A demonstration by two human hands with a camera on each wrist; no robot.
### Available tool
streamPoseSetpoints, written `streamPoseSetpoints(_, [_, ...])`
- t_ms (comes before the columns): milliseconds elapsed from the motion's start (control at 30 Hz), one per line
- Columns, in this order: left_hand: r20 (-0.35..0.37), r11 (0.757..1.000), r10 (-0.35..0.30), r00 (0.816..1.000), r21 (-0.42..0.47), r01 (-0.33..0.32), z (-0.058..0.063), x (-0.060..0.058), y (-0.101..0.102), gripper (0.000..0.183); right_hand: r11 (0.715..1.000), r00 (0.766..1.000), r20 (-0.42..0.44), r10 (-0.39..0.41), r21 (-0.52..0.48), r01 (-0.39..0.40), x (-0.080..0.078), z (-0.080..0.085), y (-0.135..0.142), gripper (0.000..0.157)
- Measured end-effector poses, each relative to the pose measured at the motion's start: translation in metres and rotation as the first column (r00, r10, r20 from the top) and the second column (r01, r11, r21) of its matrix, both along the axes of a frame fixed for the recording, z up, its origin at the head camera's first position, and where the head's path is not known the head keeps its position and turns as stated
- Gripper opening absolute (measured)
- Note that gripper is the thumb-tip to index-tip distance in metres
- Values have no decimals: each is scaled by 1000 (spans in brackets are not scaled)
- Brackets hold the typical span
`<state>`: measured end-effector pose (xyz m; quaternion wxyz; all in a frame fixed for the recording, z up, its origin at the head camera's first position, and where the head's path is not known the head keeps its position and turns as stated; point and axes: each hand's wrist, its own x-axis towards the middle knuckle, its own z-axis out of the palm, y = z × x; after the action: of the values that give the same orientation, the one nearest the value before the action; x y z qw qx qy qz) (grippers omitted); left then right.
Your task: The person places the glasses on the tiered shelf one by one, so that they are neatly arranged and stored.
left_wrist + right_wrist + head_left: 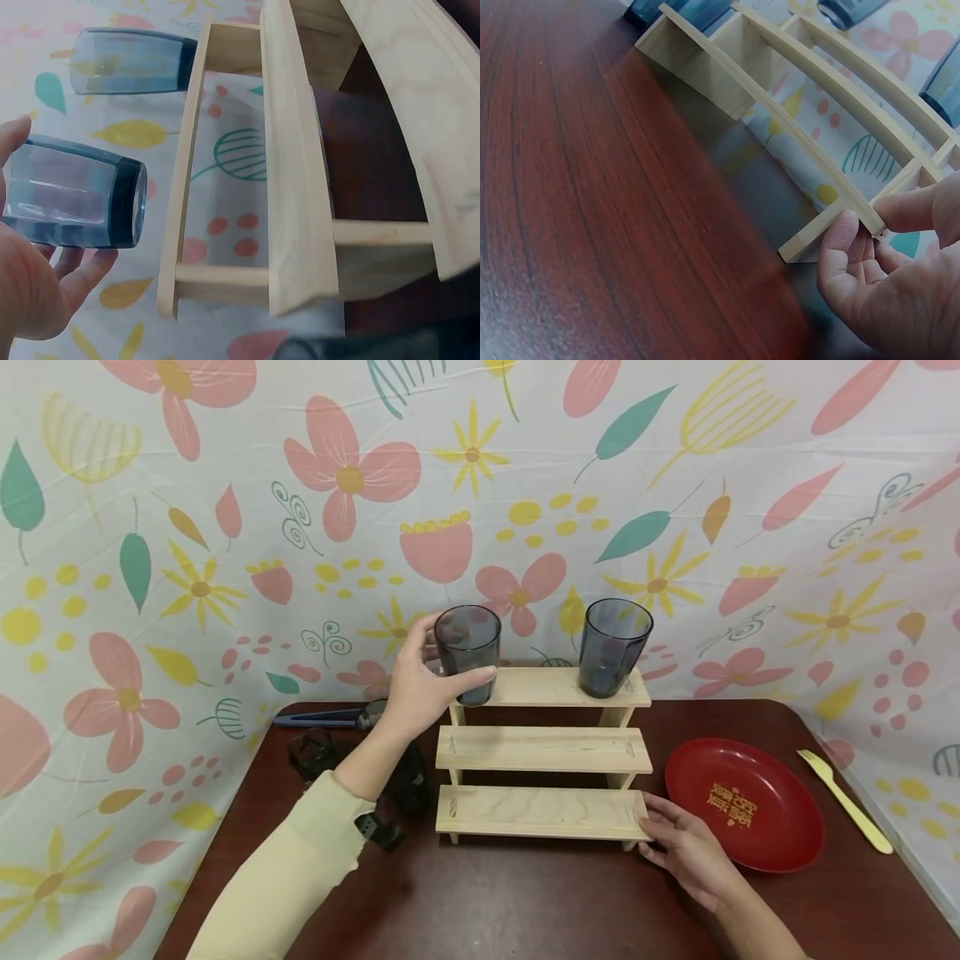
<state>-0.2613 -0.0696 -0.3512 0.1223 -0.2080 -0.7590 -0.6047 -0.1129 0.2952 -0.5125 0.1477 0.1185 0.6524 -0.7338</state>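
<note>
While left hand (422, 687) half-encircles glass (468, 639), right hand (688, 850) pinches shelf (540, 811).

Pale floral backdrop (540, 485), lightly creased, pink, yellow and green; before it, dark reddish-brown wood-grain table (525, 897), far corners rounded.

On my feed I see a smooth, matt wooden shelf (543, 749) and, atop it, a glossy tumbler (615, 647), perhaps glass. Right of the shelf, the plate (787, 818) is shiny plastic; beneath the shelf, the table (525, 902) is glossy wood-grain.
</note>
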Motion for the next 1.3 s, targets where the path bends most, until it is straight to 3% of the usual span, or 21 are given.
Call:
streamPoseSetpoints(200, [14, 999, 3, 1000, -38, -2, -1, -11, 23, 80, 1000, 1000, 3, -1, 1, 1, 0, 0, 0, 67])
streamPoseSetpoints(500, [47, 997, 29, 998, -68, -25, -4, -20, 41, 83, 1000, 1000, 4, -3, -9, 3, 0, 0, -1, 67])
streamPoseSetpoints(867, [101, 998, 35, 994, -59, -29, -8, -21, 41, 85, 1000, 1000, 7, 3, -16, -3, 0, 0, -1, 67])
streamPoseSetpoints(1300, [87, 999, 13, 996, -53, -8, -12, -22, 40, 89, 1000, 1000, 11, -6, -17, 6, -1, -2, -1, 66])
